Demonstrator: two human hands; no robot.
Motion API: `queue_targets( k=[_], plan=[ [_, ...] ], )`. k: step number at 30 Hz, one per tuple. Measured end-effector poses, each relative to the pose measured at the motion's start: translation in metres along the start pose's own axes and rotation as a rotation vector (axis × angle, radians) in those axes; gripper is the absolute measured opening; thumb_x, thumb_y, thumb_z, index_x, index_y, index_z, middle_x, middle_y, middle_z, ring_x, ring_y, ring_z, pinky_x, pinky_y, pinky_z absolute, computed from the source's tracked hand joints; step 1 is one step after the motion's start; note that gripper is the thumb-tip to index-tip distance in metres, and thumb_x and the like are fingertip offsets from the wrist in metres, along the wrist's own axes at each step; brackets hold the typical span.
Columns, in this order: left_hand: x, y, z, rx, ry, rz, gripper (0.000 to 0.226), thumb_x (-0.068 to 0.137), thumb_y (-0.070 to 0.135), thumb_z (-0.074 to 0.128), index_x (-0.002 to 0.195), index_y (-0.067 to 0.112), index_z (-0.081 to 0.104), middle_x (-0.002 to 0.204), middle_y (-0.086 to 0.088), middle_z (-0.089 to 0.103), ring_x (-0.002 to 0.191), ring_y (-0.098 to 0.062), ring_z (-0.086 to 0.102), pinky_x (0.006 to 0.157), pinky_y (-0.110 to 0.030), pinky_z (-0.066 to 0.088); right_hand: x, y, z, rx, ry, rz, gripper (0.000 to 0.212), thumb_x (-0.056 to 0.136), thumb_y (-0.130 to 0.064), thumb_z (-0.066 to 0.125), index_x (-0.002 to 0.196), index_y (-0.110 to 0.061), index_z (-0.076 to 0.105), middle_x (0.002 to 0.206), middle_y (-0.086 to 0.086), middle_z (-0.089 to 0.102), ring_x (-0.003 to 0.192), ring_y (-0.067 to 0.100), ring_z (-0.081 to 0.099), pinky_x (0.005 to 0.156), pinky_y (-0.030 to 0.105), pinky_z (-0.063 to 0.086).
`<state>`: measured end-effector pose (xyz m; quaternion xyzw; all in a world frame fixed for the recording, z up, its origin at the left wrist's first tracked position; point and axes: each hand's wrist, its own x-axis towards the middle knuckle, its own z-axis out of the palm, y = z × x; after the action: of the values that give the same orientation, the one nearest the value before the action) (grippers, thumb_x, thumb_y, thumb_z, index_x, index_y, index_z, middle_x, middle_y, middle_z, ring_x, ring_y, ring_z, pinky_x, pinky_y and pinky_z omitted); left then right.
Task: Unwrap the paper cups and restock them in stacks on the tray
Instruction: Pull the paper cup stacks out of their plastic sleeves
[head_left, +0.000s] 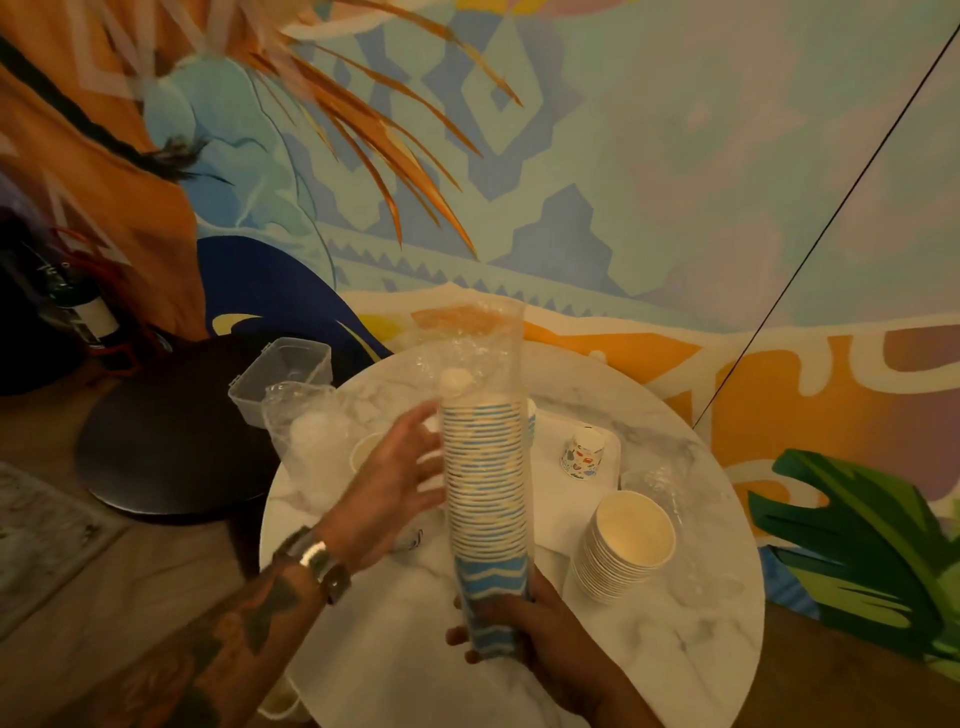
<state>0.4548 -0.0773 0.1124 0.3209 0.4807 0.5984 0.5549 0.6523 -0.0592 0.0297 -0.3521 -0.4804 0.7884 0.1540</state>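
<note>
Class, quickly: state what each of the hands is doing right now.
Left hand: open, fingers spread against the side of the wrapped cup stack.
Right hand: closed around the stack's bottom end.

The light is dim and warm, giving everything an amber cast. The white marble surface (675, 649) is the brightest thing before me, and it looks evenly lit with no hard glare. My left forearm and the dark stool (171, 441) to my left sink into shadow, and the far left corner by the bottle (85, 312) is nearly black. The clear plastic sleeve (483, 332) I hold catches soft, milky highlights. My left hand (400, 467) is smeared with motion blur at the fingers (423, 415). The whole picture is soft and slightly grainy. The wide lens bends the mural wall (675, 156) and stretches the edges.
</note>
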Motion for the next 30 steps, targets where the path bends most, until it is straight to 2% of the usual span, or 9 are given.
queue_targets(
  k=[2,4,9,13,17,22,25,28,30],
  plan=[
    [-0.003,-0.014,0.006,0.063,-0.019,0.029,0.081,0.061,0.046,0.083,0.13,0.027,0.047,0.119,-0.005,0.067,0.109,-0.023,0.065,0.085,-0.037,0.055,0.0,0.0,0.004,-0.037,-0.028,-0.003,0.064,0.079,-0.018,0.073,0.135,-0.019,0.042,0.105,0.017,0.07,0.087,0.042,0.068,0.06,0.036,0.054],
    [-0.003,-0.016,0.014,0.149,0.061,0.106,0.071,0.059,0.022,0.088,0.121,0.019,0.053,0.111,-0.003,0.071,0.104,-0.021,0.068,0.081,-0.03,0.055,0.002,0.001,0.007,-0.065,-0.057,-0.018,0.059,0.085,-0.011,0.071,0.135,-0.017,0.04,0.103,0.017,0.069,0.086,0.041,0.067,0.06,0.036,0.054],
    [0.007,-0.004,0.017,0.196,0.274,0.222,0.057,0.063,0.0,0.083,0.111,0.016,0.055,0.099,0.002,0.073,0.091,-0.011,0.071,0.077,-0.025,0.056,0.005,-0.002,0.017,-0.018,0.078,-0.031,0.063,0.068,-0.01,0.084,0.124,-0.013,0.055,0.106,0.023,0.071,0.101,0.038,0.07,0.095,0.051,0.053],
    [0.013,0.001,0.012,0.193,0.317,0.226,0.064,0.065,0.005,0.085,0.119,0.014,0.054,0.107,-0.003,0.071,0.098,-0.018,0.07,0.089,-0.042,0.056,0.004,-0.002,0.018,0.003,0.153,-0.002,0.041,0.067,-0.006,0.088,0.104,-0.004,0.073,0.1,0.02,0.074,0.088,0.024,0.071,0.081,0.033,0.057],
    [0.012,-0.002,0.015,0.204,0.318,0.227,0.075,0.055,0.02,0.089,0.12,0.018,0.053,0.109,-0.002,0.071,0.098,-0.018,0.069,0.09,-0.045,0.055,0.003,-0.005,0.019,-0.028,0.172,0.023,0.035,0.069,0.0,0.085,0.102,0.0,0.074,0.091,0.018,0.075,0.078,0.02,0.071,0.075,0.029,0.057],
    [0.008,-0.012,0.018,0.25,0.328,0.232,0.081,0.048,0.037,0.085,0.12,0.023,0.052,0.111,0.002,0.069,0.099,-0.014,0.068,0.09,-0.041,0.055,0.004,-0.011,0.021,-0.243,0.224,-0.074,0.023,0.067,-0.008,0.088,0.088,-0.008,0.078,0.076,0.007,0.075,0.068,0.009,0.066,0.069,0.022,0.053],
    [0.003,-0.019,0.021,0.266,0.343,0.255,0.076,0.048,0.039,0.083,0.116,0.027,0.052,0.108,0.005,0.068,0.097,-0.009,0.068,0.086,-0.032,0.055,0.01,-0.012,0.018,-0.291,0.307,-0.093,0.019,0.064,-0.012,0.088,0.079,-0.008,0.077,0.066,0.01,0.068,0.062,0.009,0.055,0.065,0.028,0.05],
    [0.001,-0.022,0.025,0.284,0.346,0.287,0.073,0.047,0.038,0.082,0.113,0.028,0.052,0.107,0.005,0.067,0.094,-0.006,0.067,0.083,-0.026,0.054,0.014,-0.01,0.016,-0.254,0.339,-0.109,0.009,0.072,-0.002,0.078,0.072,-0.01,0.073,0.061,0.002,0.061,0.061,0.011,0.052,0.065,0.029,0.05],
    [0.001,-0.023,0.026,0.287,0.346,0.293,0.075,0.045,0.038,0.082,0.113,0.027,0.052,0.108,0.003,0.067,0.095,-0.008,0.067,0.086,-0.029,0.055,0.015,-0.01,0.018,-0.124,0.338,-0.129,0.013,0.078,0.005,0.069,0.08,-0.007,0.072,0.069,0.01,0.065,0.068,0.015,0.058,0.069,0.029,0.052]
  ],
)
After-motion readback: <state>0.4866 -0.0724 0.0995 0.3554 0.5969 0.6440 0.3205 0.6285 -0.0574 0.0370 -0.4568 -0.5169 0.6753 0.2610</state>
